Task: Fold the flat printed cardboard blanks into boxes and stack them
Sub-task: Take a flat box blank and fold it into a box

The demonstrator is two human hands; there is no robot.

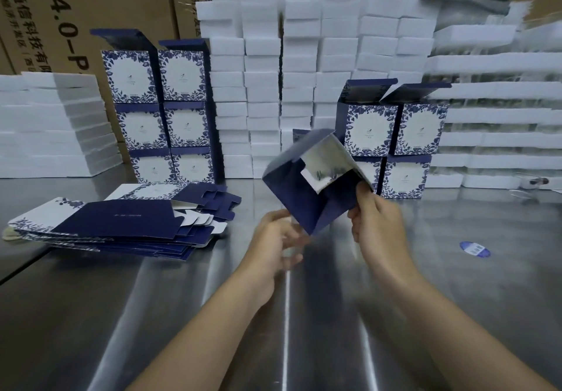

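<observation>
1. Head view shows a half-formed box (313, 184) held in the air above the steel table (182, 314), tilted on one corner, its end flaps open and a silvery lining showing inside.
2. Right hand (377, 223) pinches the box's lower right edge between thumb and fingers; left hand (278, 238) sits just beside the lowest corner, blurred, so whether it grips cannot be told.
3. Judged step: the sleeve is squared and the end flaps remain to be tucked; the next move likely calls for folding them inward.
4. Flat blanks (121, 223) lie fanned at near left, thin navy card with white floral print.
5. Finished boxes stand stacked far left (158, 111) and far right (395, 141), lids up, before white foam blocks (273, 86).
</observation>
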